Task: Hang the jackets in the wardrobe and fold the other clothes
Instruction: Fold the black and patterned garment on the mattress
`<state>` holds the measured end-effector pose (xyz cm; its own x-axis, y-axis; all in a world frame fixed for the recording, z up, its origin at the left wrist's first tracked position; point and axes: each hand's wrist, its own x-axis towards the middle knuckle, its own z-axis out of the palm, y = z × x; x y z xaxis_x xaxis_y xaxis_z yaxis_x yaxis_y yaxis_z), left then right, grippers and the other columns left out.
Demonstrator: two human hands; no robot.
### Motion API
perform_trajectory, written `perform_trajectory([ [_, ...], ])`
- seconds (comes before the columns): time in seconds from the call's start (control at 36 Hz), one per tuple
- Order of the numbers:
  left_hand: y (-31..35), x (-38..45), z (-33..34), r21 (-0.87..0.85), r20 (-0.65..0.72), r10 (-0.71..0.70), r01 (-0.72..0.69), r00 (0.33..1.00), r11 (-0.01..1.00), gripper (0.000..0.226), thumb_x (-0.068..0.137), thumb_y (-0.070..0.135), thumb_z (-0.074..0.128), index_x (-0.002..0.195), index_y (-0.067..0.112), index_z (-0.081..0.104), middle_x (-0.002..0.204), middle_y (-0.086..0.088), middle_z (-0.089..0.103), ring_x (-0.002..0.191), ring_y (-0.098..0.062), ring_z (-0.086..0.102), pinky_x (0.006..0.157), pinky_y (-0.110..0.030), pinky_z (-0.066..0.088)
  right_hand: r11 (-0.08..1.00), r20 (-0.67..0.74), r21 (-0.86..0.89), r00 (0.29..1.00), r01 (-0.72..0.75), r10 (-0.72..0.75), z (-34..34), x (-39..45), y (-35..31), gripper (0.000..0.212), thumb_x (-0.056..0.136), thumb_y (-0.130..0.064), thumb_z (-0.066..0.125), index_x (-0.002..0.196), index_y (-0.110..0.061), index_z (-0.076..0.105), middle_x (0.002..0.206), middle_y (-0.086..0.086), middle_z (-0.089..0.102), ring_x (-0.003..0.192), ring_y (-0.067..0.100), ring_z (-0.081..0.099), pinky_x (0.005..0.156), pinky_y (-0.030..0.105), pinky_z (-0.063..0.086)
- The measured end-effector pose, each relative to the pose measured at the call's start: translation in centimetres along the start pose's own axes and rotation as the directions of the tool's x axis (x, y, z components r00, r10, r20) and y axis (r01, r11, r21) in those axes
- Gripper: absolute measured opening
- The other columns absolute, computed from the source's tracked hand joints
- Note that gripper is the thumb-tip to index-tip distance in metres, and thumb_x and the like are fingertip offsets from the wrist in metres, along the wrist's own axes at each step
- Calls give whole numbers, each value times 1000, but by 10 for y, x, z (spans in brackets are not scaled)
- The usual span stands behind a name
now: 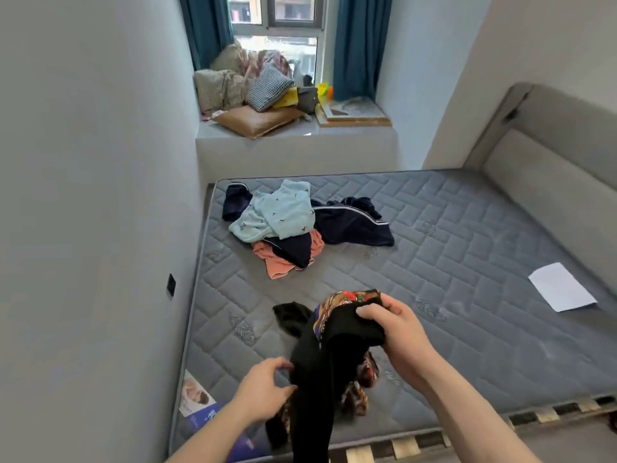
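A black garment (317, 369) with a colourful patterned lining hangs over the near part of the grey mattress (450, 248). My right hand (387, 324) grips its bunched top end, lifting it. My left hand (267, 389) pinches the garment's left edge lower down. Farther back on the mattress lies a pile of clothes: a light blue printed top (280, 212), a dark navy piece with white stripes (354, 225), and a salmon-coloured piece (277, 262) under a dark one.
A white sheet of paper (561, 287) lies on the mattress at the right. A padded headboard (551, 168) runs along the right. The window ledge (300, 135) at the back holds pillows and clutter. A wall (93, 195) closes the left side.
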<state>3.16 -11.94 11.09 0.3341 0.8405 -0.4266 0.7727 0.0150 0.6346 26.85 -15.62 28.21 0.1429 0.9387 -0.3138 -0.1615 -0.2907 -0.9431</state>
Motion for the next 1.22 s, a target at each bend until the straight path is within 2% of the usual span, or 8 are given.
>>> perform_trajectory([
  [0.08, 8, -4, 2, -200, 196, 8, 32, 980, 979, 31, 69, 32, 78, 100, 33, 72, 95, 5, 73, 85, -8, 67, 93, -33, 56, 997, -3, 52, 999, 51, -51, 2, -2, -26, 13, 90, -8, 64, 80, -16, 70, 83, 9, 65, 77, 18, 61, 67, 27, 47],
  [0.22, 27, -20, 15, -413, 369, 92, 74, 925, 908, 90, 53, 55, 97, 130, 41, 53, 122, 21, 67, 108, 11, 63, 100, -21, 51, 985, 28, 153, 996, 78, -84, 23, -1, -51, 26, 94, -7, 61, 79, -21, 77, 85, 8, 72, 72, 15, 68, 59, 24, 55],
  [0.36, 53, -20, 13, -421, 79, 52, -14, 996, 907, 79, 47, 70, 92, 114, 51, 56, 111, 26, 70, 103, 12, 63, 96, -19, 50, 970, 68, 215, 989, 112, -129, 47, 5, -63, 24, 95, -8, 61, 84, -20, 78, 90, 10, 75, 78, 20, 72, 64, 30, 59],
  [0.44, 57, -11, -8, -350, -144, 27, -77, 989, 934, 21, 73, 42, 77, 85, 53, 64, 85, 19, 73, 92, -3, 70, 85, -31, 56, 962, 63, 230, 984, 147, -166, 43, 9, -71, 18, 95, -8, 61, 90, -16, 76, 92, 11, 75, 79, 20, 72, 66, 31, 60],
  [0.61, 35, 18, -79, -220, -411, -80, -14, 908, 975, 22, 87, 15, 62, 82, 36, 65, 75, 15, 70, 77, -10, 66, 67, -29, 51, 964, -29, 161, 978, 209, -207, 6, 15, -82, 26, 95, -5, 59, 81, -19, 76, 82, 5, 74, 70, 12, 72, 56, 23, 56],
  [0.83, 29, 29, -136, 18, -471, 38, -33, 881, 999, 30, 74, 15, 53, 95, 37, 56, 87, 14, 69, 79, -14, 63, 64, -35, 49, 966, -71, 193, 985, 170, -159, -22, 29, -81, 31, 94, -5, 57, 75, -21, 76, 82, 4, 73, 70, 10, 70, 54, 23, 56],
  [1.0, 5, 33, -111, 577, -272, 171, 18, 947, 817, 22, 71, 36, 53, 93, 32, 55, 96, 8, 65, 94, -20, 63, 70, -34, 37, 926, -107, 368, 993, 90, -54, -31, 41, -69, 14, 95, -6, 53, 95, -6, 67, 88, 10, 72, 76, 15, 71, 62, 27, 61],
  [1.22, -23, 44, -101, 245, -331, -259, 348, 907, 905, 22, 76, 14, 52, 84, 34, 56, 105, 3, 72, 100, -22, 68, 73, -29, 49, 978, -160, 209, 987, 15, 19, -49, 65, -61, 16, 93, -3, 57, 80, -9, 65, 73, 8, 67, 61, 10, 67, 53, 27, 57],
])
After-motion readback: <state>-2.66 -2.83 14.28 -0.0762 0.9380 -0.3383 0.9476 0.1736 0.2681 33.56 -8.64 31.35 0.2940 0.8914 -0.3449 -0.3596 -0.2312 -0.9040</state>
